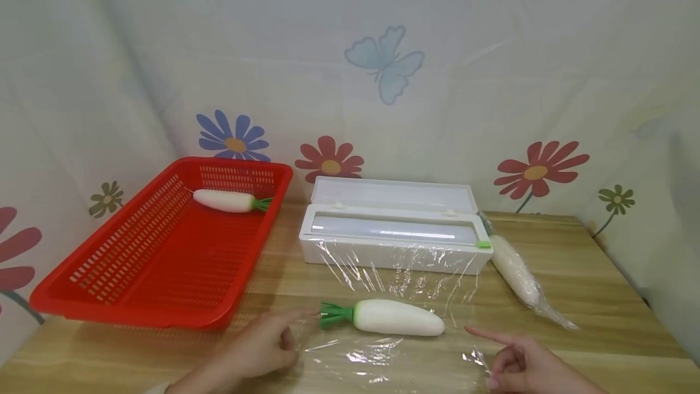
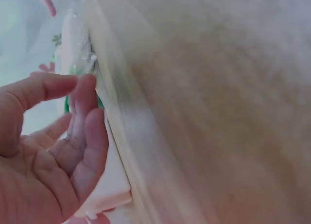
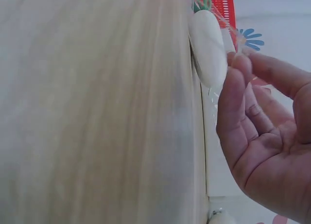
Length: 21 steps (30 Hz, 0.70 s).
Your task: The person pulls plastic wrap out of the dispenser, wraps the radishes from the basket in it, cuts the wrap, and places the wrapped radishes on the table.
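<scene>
A white radish (image 1: 399, 317) with green leaf stubs lies across a sheet of clear cling film (image 1: 363, 357) spread on the table. The film stretches from the front of an open white dispenser box (image 1: 396, 254), which holds a film roll (image 1: 394, 230). At the leafy end, my left hand (image 1: 259, 345) pinches the film near its left edge, index finger extended toward the leaves. Beyond the radish's tip, my right hand (image 1: 527, 363) pinches the bunched right edge of the film between thumb and fingers, index finger stretched out. In the right wrist view its fingertips (image 3: 238, 63) meet beside the radish.
A red plastic basket (image 1: 240, 287) stands at the left, with another radish (image 1: 224, 200) at its far end. Right of the box lies a film-wrapped radish (image 1: 514, 269), its film twisted at the near end. Behind the table hangs a flower-printed cloth (image 1: 448, 120).
</scene>
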Available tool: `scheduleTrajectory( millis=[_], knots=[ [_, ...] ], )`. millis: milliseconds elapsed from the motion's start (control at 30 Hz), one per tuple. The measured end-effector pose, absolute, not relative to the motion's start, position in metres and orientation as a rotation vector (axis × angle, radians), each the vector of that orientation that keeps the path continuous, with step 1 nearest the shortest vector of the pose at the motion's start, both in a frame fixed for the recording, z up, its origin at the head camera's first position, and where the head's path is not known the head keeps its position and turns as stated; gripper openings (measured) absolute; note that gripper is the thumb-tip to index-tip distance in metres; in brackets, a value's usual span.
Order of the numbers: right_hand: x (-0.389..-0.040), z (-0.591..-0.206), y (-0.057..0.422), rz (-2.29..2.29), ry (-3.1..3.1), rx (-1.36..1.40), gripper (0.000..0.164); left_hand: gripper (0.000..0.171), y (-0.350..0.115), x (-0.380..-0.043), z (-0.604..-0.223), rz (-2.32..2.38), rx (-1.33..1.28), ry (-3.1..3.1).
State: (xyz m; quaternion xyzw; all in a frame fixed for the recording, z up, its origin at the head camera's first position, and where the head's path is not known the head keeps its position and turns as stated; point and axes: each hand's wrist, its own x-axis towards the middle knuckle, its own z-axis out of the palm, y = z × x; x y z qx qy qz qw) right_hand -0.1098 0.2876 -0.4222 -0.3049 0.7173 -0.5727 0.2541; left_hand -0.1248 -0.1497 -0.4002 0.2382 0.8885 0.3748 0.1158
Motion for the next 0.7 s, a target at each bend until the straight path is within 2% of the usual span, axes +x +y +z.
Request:
scheduleTrajectory(
  millis=[67, 200, 267, 367, 500, 633, 700],
  knots=[
    [-0.110, -0.421, 0.288, -1.603, 1.907, -0.849, 0.057, 0.050, -0.153, -0.125, -0.398, 1.145, 0.709, 2.563],
    [-0.110, -0.419, 0.290, -1.685, 1.804, -0.876, 0.037, 0.024, -0.157, -0.128, -0.393, 1.193, 0.735, 2.524],
    [-0.110, -0.418, 0.291, -1.680, 1.829, -0.865, 0.029, 0.016, -0.158, -0.129, -0.391, 1.253, 0.748, 2.472],
    [-0.112, -0.415, 0.293, -1.664, 1.867, -0.874, 0.026, 0.026, -0.159, -0.130, -0.390, 1.344, 0.740, 2.347],
    [-0.116, -0.412, 0.294, -1.708, 1.822, -0.945, 0.033, 0.037, -0.157, -0.130, -0.390, 1.316, 0.762, 2.411],
    [-0.120, -0.409, 0.294, -1.725, 1.851, -1.013, 0.042, 0.016, -0.152, -0.134, -0.390, 1.224, 0.745, 2.667],
    [-0.122, -0.407, 0.294, -1.698, 1.948, -0.985, 0.037, 0.010, -0.150, -0.137, -0.390, 1.253, 0.738, 2.738]
  ],
)
